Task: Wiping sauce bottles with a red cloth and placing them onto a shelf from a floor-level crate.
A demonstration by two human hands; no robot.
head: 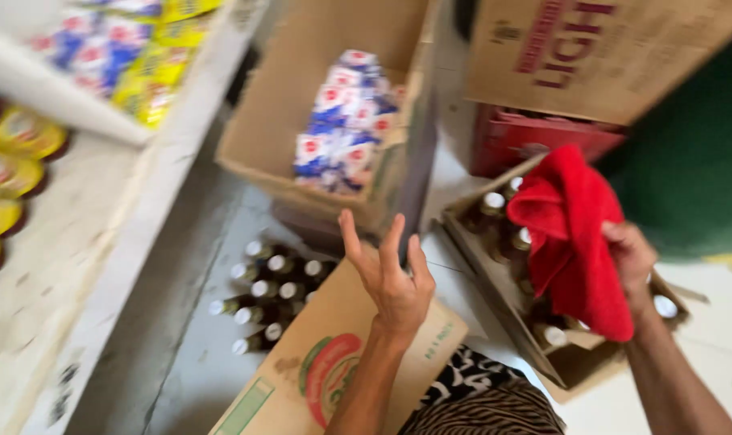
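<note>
Right now my right hand [630, 259] has its fingers closed around a red cloth [571, 234], bunched and hanging above an open carton [495, 286] of white-capped bottles [493, 201] on the floor to my right. My left hand [391, 278] is raised, palm up, its fingers spread and gripping nothing; it hovers over a closed cardboard box [317, 370] with a red and green print on its lid, which sits in front of my knees. Just beyond that box, more dark bottles [265, 302] with white caps lie on their sides on the grey floor [180, 354]. Farther off stands another open box [289, 105] holding blue, white and red packets [346, 121]. Behind the carton I see a red crate [535, 141] under a large tilted cardboard box [624, 48]. On my left runs a pale shelf [68, 266] with yellow packs [11, 173]; the view is blurred, so finer detail escapes me.
</note>
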